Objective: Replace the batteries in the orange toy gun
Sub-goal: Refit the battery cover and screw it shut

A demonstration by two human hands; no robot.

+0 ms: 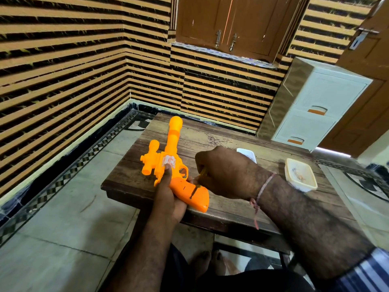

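The orange toy gun point(168, 159) lies tilted over the near left corner of the wooden table point(227, 142), barrel pointing away, grip toward me. My left hand point(168, 192) holds it from below, thumb pressed on the sticker on its side. My right hand point(227, 171) is curled round a thin screwdriver point(202, 172) with a yellowish handle. The tool's dark tip point(194, 191) sits on the side of the gun's grip. No batteries are visible.
A small cream plastic container point(301, 174) stands on the table to the right of my right wrist. A white object point(246, 153) peeks out behind my right hand. A white drawer unit point(311, 104) stands against the striped wall at the back right. Tiled floor lies left.
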